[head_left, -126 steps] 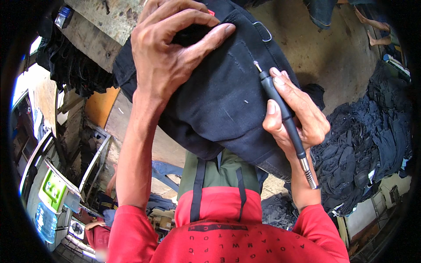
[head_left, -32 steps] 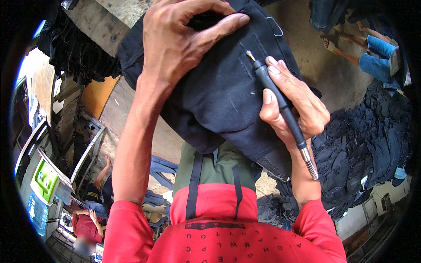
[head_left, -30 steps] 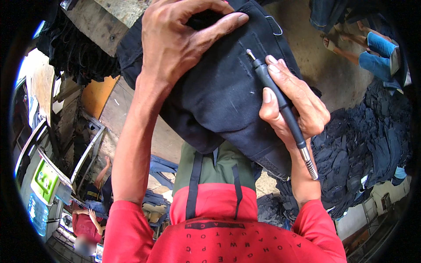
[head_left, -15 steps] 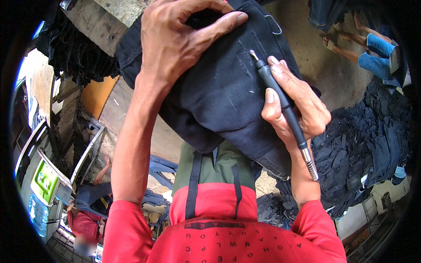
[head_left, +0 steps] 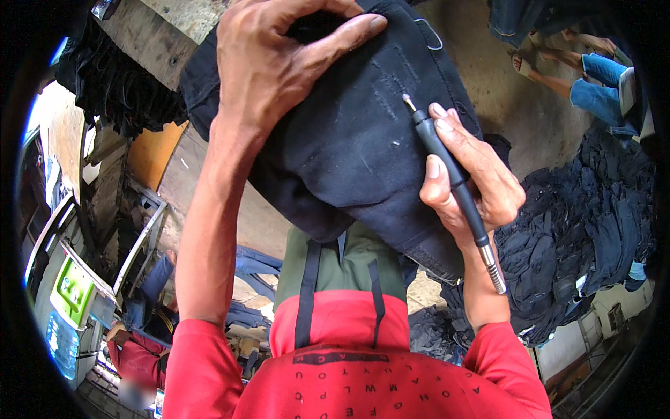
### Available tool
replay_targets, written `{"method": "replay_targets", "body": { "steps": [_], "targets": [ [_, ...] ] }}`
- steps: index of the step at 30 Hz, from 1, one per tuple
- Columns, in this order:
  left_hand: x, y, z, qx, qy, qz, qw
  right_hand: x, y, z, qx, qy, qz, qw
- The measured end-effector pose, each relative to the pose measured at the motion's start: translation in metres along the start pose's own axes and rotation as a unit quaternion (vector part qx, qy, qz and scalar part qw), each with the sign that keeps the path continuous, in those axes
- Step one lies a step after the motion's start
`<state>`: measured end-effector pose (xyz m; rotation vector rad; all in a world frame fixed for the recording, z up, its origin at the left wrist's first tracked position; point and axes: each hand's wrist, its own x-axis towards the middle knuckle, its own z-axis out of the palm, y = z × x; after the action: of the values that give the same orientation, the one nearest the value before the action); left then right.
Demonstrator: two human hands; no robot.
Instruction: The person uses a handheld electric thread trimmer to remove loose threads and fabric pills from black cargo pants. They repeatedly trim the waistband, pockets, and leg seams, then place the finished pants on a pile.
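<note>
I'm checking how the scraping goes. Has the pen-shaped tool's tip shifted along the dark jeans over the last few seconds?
Yes. The tool's tip has crept up the dark jeans, closer to the pale metal loop near the top edge.

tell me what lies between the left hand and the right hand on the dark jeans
In the head view, only dark jeans fabric, with faint scuffed marks, lies between the left hand and right hand, which holds the pen-like rotary tool.
</note>
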<state>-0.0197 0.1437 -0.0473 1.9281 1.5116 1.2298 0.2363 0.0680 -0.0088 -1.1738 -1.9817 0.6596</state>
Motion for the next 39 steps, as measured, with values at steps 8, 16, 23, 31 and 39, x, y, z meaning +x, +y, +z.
{"method": "replay_targets", "body": {
  "steps": [8, 16, 23, 31, 39],
  "targets": [
    [-0.001, 0.001, -0.001, 0.008, -0.006, -0.005, 1.000, -0.008, -0.001, -0.006, 0.001, -0.008, 0.012, 1.000],
    [-0.002, 0.000, 0.000, 0.004, -0.005, 0.001, 1.000, -0.010, 0.001, -0.010, 0.025, -0.038, -0.015, 0.999],
    [0.007, 0.019, -0.004, 0.004, -0.011, -0.022, 1.000, -0.009, 0.000, -0.009, 0.007, -0.029, -0.015, 0.999],
    [0.003, 0.021, -0.008, 0.028, -0.038, -0.061, 0.997, -0.014, -0.004, -0.014, -0.021, -0.003, 0.029, 0.999],
    [0.050, 0.011, -0.024, 0.081, -0.178, -0.011, 0.981, -0.043, -0.048, -0.009, 0.038, -0.018, 0.015, 0.999]
  ]
}}
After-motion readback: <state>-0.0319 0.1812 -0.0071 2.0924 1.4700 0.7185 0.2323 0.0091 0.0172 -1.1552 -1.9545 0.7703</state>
